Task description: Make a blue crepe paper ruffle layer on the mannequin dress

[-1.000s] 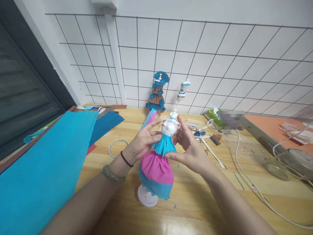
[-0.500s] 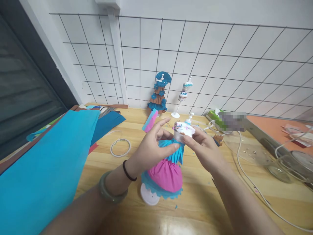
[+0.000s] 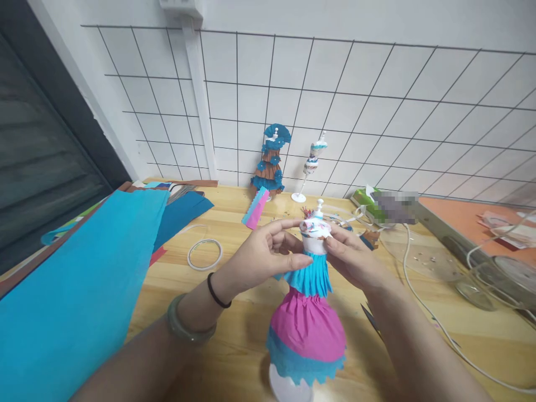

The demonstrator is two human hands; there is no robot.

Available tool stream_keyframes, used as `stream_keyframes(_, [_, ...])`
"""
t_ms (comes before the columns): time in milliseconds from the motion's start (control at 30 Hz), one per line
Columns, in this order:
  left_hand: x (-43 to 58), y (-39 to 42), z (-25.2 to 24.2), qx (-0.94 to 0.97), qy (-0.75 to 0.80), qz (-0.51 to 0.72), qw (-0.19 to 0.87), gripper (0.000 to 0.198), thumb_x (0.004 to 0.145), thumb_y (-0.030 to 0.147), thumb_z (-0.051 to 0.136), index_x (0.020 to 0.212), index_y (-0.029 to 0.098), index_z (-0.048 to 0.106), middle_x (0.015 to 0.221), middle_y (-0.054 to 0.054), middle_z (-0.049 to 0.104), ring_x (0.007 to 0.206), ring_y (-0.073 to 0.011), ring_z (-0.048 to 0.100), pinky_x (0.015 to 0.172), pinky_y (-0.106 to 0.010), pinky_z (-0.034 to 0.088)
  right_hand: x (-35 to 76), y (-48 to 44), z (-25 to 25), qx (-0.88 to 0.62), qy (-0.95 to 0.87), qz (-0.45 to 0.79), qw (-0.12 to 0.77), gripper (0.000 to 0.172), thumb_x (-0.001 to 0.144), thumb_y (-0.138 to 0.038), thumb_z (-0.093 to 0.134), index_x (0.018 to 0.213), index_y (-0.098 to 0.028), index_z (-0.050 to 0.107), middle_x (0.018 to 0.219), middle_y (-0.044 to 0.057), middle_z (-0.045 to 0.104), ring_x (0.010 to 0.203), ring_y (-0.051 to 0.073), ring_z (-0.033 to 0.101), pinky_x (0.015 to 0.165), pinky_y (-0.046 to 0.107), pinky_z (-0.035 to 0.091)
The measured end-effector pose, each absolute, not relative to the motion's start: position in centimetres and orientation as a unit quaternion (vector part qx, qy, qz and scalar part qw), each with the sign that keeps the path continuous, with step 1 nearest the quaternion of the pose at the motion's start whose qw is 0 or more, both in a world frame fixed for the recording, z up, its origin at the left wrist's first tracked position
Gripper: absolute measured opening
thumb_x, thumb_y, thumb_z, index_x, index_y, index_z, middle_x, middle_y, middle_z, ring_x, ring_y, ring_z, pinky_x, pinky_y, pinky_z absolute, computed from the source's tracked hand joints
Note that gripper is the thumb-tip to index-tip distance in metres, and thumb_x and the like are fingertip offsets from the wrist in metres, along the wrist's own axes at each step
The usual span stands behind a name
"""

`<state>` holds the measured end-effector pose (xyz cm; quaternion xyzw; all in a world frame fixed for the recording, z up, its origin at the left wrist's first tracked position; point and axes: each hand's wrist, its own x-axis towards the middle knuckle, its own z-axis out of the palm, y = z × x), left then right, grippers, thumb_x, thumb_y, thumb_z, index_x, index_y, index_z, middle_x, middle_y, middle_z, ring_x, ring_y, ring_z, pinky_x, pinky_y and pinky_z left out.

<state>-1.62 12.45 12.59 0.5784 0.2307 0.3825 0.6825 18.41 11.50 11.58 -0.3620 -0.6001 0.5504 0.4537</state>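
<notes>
A miniature dress form (image 3: 315,244) stands in front of me on a round white base (image 3: 288,386), tilted slightly. It wears a pleated blue crepe-paper tier (image 3: 312,274) at the waist and a full pink skirt (image 3: 309,329) with a jagged blue hem. My left hand (image 3: 268,254) grips the left of its torso, the thumb across the top of the blue pleats and the fingers behind. On the other side, my right hand (image 3: 355,257) pinches the torso's right edge with thumb and fingers. A white wrapped band covers the bust.
Blue paper sheets (image 3: 87,268) lie at the left, beside a roll of tape (image 3: 205,254). A blue-and-brown dressed form (image 3: 272,162) and a barer form (image 3: 310,164) stand by the wall. Scissors (image 3: 372,321), a white cable (image 3: 412,290) and a pink-blue strip (image 3: 255,209) lie around.
The dress form has turned and come more upright, its skirt and base moving right and nearer to me. Both hands have stayed at its torso, shifting slightly lower.
</notes>
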Motion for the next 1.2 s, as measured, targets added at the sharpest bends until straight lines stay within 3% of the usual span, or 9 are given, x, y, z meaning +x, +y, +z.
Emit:
stream_keyframes(300, [-1.1,11.9,12.5,0.570,0.219,0.384,0.693,0.070,0.068,0.023,0.078,0.131,0.018,0.047,0.088,-0.005,0.062,0.085,-0.0171,0.058,0.074,-0.030,0.046,18.1,11.4,11.9,-0.364,-0.572,0.572,0.462,0.043,0.071,-0.057,0.070,0.101,-0.026,0.069,0.085,0.004,0.069,0.076,0.020,0.063,0.074,0.035,0.050])
stream_keyframes(467, [-1.0,11.5,12.8,0.591,0.236,0.382,0.670,0.083,0.068,0.022,0.077,0.140,0.025,0.037,0.082,-0.001,0.056,0.083,-0.0158,0.055,0.076,-0.030,0.044,18.2,11.5,11.4,-0.347,-0.578,0.588,0.447,0.041,0.077,-0.051,0.067,0.109,-0.025,0.067,0.095,0.005,0.070,0.086,0.021,0.064,0.078,0.034,0.049])
stream_keyframes(633, [-0.9,11.0,13.2,0.603,0.262,0.366,0.658,0.095,0.066,0.015,0.074,0.146,0.021,0.024,0.092,-0.005,0.058,0.094,-0.0205,0.056,0.083,-0.034,0.044,18.3,11.7,11.4,-0.371,-0.589,0.567,0.441,0.045,0.078,-0.054,0.065,0.111,-0.023,0.066,0.100,0.007,0.070,0.094,0.024,0.063,0.082,0.037,0.049])
stream_keyframes(933, [-1.0,10.9,12.4,0.650,0.226,0.357,0.632,0.100,0.069,0.008,0.069,0.149,0.033,0.013,0.115,-0.009,0.055,0.105,-0.0235,0.055,0.086,-0.035,0.046,18.3,11.9,11.4,-0.390,-0.567,0.550,0.473,0.039,0.075,-0.052,0.068,0.101,-0.023,0.069,0.096,0.006,0.071,0.088,0.023,0.063,0.079,0.036,0.049])
stream_keyframes(1200, [-1.2,10.8,12.8,0.677,0.226,0.353,0.604,0.119,0.067,0.019,0.078,0.149,0.030,-0.008,0.118,-0.011,0.054,0.111,-0.0250,0.052,0.094,-0.038,0.043,18.8,11.9,11.3,-0.368,-0.520,0.590,0.495,0.033,0.073,-0.050,0.071,0.096,-0.025,0.070,0.089,0.003,0.070,0.081,0.021,0.064,0.074,0.033,0.050])
